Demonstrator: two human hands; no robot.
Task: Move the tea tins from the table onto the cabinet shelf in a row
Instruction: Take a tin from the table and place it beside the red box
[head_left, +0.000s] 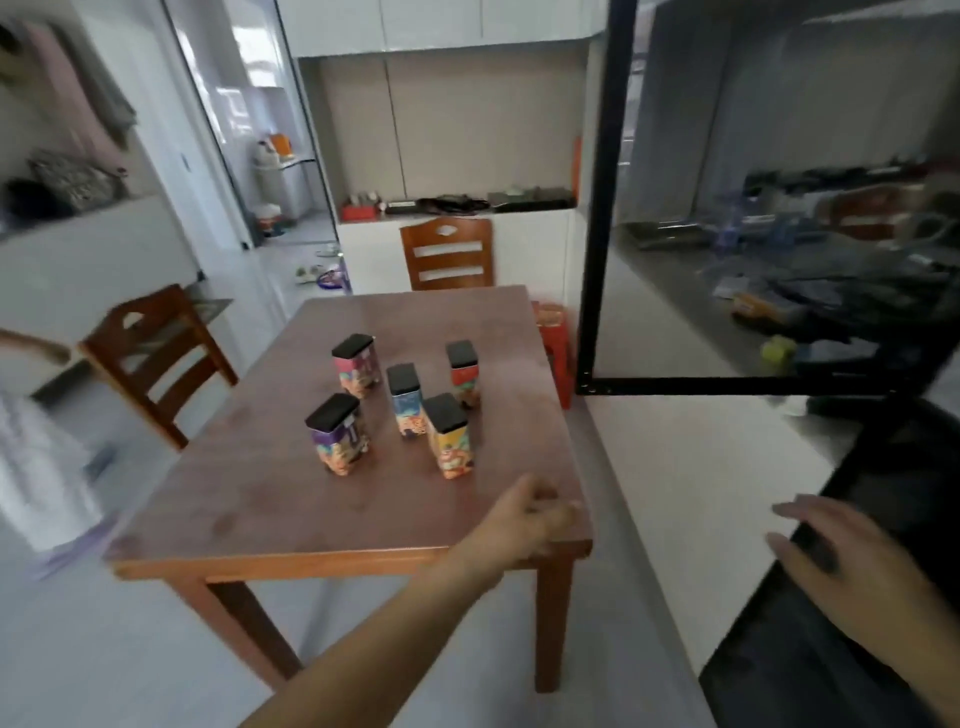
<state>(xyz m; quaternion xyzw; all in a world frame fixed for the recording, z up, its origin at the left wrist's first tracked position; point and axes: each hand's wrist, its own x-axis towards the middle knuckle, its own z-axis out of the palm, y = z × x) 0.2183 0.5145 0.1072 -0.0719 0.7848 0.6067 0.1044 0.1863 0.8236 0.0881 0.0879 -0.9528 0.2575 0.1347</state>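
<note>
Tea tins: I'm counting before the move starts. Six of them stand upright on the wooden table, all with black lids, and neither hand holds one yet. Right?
Not quite: the head view shows five tea tins, not six. They stand upright on the wooden table with black lids, and neither the left hand nor the right hand holds one.

Tins (405, 400) clustered mid-table (260, 499); near edge bare; glass door (727, 208) right.

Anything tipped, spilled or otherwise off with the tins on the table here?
Nothing stands out. All five tea tins, from the purple one to the red one, stand upright with black lids on, loosely clustered on the table. Neither the left hand nor the right hand holds anything.
</note>
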